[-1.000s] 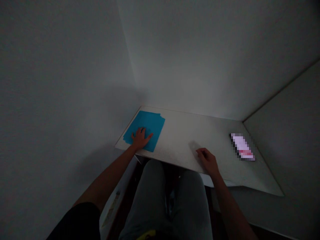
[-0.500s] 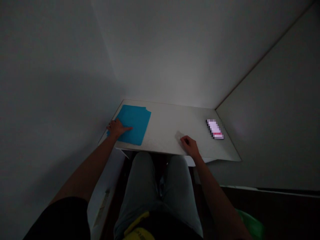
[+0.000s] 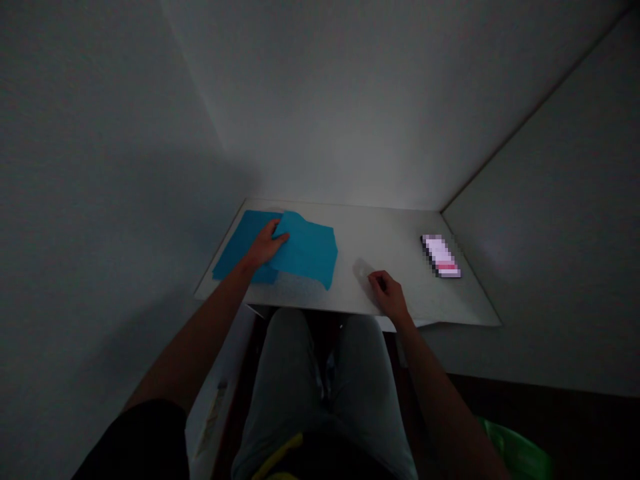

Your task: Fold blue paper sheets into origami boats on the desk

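Observation:
A stack of blue paper sheets [image 3: 235, 252] lies at the left end of a white table [image 3: 380, 233]. My left hand [image 3: 265, 244] grips the top blue sheet [image 3: 310, 252] by its left edge and holds it lifted, shifted to the right of the stack. My right hand [image 3: 387, 295] rests near the table's front edge with fingers curled loosely; I cannot make out anything in it.
A lit phone [image 3: 441, 255], screen blurred, lies at the table's right end. White walls close in the table on the left, back and right. My knees are under the front edge. A green object [image 3: 510, 453] sits on the dark floor at lower right.
My left hand went from the stack's left edge to its top and pulled one blue sheet to the right. The right hand stayed in place.

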The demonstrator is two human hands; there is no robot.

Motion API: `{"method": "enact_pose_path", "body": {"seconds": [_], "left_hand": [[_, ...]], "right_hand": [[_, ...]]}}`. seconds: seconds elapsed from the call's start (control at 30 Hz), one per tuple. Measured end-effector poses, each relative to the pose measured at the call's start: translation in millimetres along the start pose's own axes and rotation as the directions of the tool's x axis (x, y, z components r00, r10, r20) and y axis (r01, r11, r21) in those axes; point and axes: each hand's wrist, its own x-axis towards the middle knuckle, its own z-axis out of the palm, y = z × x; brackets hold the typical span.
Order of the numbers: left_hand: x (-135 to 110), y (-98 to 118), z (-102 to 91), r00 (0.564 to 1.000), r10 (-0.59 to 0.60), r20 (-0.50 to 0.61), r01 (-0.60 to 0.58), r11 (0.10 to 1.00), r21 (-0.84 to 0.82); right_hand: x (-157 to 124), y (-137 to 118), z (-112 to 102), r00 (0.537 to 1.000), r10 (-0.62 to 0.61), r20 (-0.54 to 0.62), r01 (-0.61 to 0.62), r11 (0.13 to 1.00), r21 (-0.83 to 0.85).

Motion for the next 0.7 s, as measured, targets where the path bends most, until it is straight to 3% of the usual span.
{"method": "enact_pose_path", "body": {"seconds": [0.1, 0.2, 0.3, 0.4, 0.57, 0.7], "left_hand": [[-8.6, 5.4, 49.9, 0.998, -0.038, 0.04, 0.041, 0.996, -0.078], [-29.1, 4.5, 92.1, 0.999, -0.049, 0.019, 0.048, 0.999, 0.014], [-51.8, 4.3, 115.5, 0.998, 0.045, -0.042, -0.032, 0.963, 0.268], [-61.1, 9.3, 126.7, 0.988, 0.145, -0.049, -0.105, 0.876, 0.471], [-28.2, 27.0, 148.3, 0.946, 0.289, 0.145, -0.322, 0.799, 0.508], [11.4, 30.6, 165.0, 0.939, 0.264, 0.222, -0.342, 0.795, 0.501]], "right_hand": [[-1.2, 3.1, -0.5, 0.994, 0.026, -0.107, -0.017, 0.996, 0.087], [-2.0, 7.9, -0.2, 0.977, 0.012, -0.212, 0.017, 0.991, 0.135], [-3.0, 10.9, -0.3, 0.966, -0.044, -0.256, 0.069, 0.993, 0.091], [-3.6, 7.3, 2.4, 0.968, -0.136, -0.212, 0.135, 0.991, -0.02], [9.5, -16.2, 36.8, 0.971, -0.238, -0.028, 0.237, 0.97, -0.05], [47.1, -31.9, 85.7, 0.969, -0.243, 0.052, 0.242, 0.97, 0.025]]}}
